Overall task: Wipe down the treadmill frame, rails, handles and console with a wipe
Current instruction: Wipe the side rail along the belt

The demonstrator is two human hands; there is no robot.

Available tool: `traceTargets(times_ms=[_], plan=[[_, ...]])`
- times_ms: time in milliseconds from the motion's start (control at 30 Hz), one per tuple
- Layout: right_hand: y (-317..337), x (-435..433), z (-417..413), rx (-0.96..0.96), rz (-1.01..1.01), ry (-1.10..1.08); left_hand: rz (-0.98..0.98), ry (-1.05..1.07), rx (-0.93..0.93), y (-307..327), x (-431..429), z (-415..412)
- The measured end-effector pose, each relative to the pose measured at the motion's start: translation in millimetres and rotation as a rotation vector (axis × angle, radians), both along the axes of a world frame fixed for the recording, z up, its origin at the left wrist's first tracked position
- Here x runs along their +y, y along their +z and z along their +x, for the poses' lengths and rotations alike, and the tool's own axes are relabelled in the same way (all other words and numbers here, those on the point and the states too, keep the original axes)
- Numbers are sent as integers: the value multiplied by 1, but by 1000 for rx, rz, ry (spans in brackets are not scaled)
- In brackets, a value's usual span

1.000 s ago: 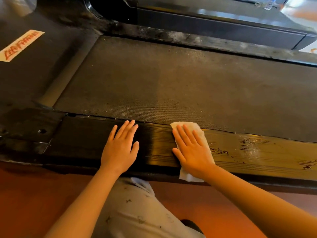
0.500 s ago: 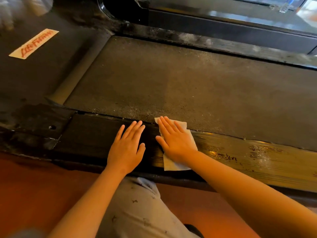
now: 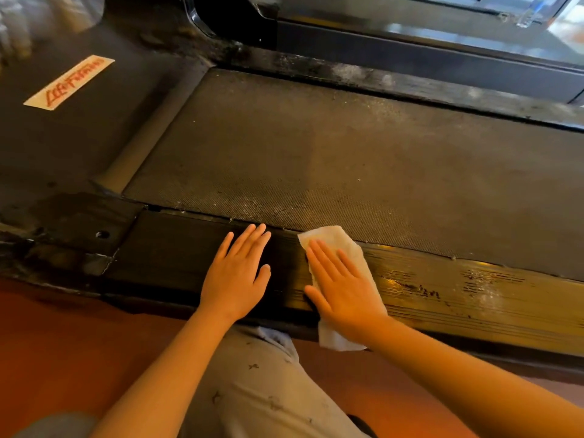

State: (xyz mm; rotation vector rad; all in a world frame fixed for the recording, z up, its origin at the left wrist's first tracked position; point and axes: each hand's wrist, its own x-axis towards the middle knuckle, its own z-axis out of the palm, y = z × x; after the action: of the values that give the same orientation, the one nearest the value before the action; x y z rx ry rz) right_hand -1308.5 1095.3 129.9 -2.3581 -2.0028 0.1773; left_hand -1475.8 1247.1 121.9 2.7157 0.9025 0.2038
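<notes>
Wipe (image 3: 335, 237): white, crumpled, lower centre of frame, lying flat on near side rail (image 3: 474, 298) of treadmill. Pinned under right hand (image 3: 344, 289), palm down, fingers straight and slightly spread, pressing on it; top corner of wipe poking out past fingertips, bottom edge hanging over rail's near lip below the wrist. Left hand (image 3: 237, 279) just beside it to the left, not touching the wipe, also flat on the rail, palm down, fingers straight and close together, thumb out.

Rail to the right of the hands glossy, yellowish sheen, ribbed, with dark scuffed patches; rail under and left of the hands dark and matte. Dusty textured belt (image 3: 316, 159) directly above the rail, filling centre of frame. Far rail (image 3: 347, 74) along upper edge of belt, grimy with pale smears. Dark motor cover (image 3: 47, 147) at left, pale sticker with red lettering (image 3: 68, 82) in upper left. Black end cap with small round hole (image 3: 101, 234) at left end of near rail. Reddish floor (image 3: 47, 336) along bottom; grey speckled trouser leg (image 3: 252, 390) between the forearms, bottom centre.
</notes>
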Motion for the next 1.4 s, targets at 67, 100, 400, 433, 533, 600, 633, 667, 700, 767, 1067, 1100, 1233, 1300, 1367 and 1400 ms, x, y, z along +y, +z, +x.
traceTargets(times_ms=[67,100,400,433,533,600,633,667,700,767,1067,1100,1233,1300,1367,1400], plan=[[-2,-11,25,8,-20,40,-13,-16,-5,0,0,-1],[-1,-8,40,7,-15,-8,-15,-20,-6,0,1,-1],[1,-37,47,13,-61,-62,-30,-39,15,4,0,0],[4,-33,56,19,-69,-72,-27,-57,15,6,-1,2],[5,-23,66,3,-38,-209,-13,-132,25,14,-12,18],[0,-30,52,-14,-18,-282,-3,-182,33,14,-21,36],[-4,-39,44,-30,-9,-276,13,-198,38,13,-26,44],[-6,-47,38,-50,-4,-246,29,-207,43,10,-29,51],[-7,-54,37,-64,3,-202,42,-210,48,8,-31,55],[-4,-62,46,-52,11,-144,45,-204,47,5,-33,57],[-19,-75,15,-134,292,-442,-121,-178,-137,4,-35,53],[-21,-71,10,-130,324,-468,-182,-170,-172,7,-34,52],[-26,-50,-12,-100,357,-523,-80,-121,-155,8,-11,35],[-27,-34,-27,-82,335,-504,4,-55,-73,5,-2,24],[-27,-12,-46,-73,311,-470,1,-17,-43,3,-1,21],[-27,-1,-55,-71,304,-455,-1,-25,-45,2,-1,22]])
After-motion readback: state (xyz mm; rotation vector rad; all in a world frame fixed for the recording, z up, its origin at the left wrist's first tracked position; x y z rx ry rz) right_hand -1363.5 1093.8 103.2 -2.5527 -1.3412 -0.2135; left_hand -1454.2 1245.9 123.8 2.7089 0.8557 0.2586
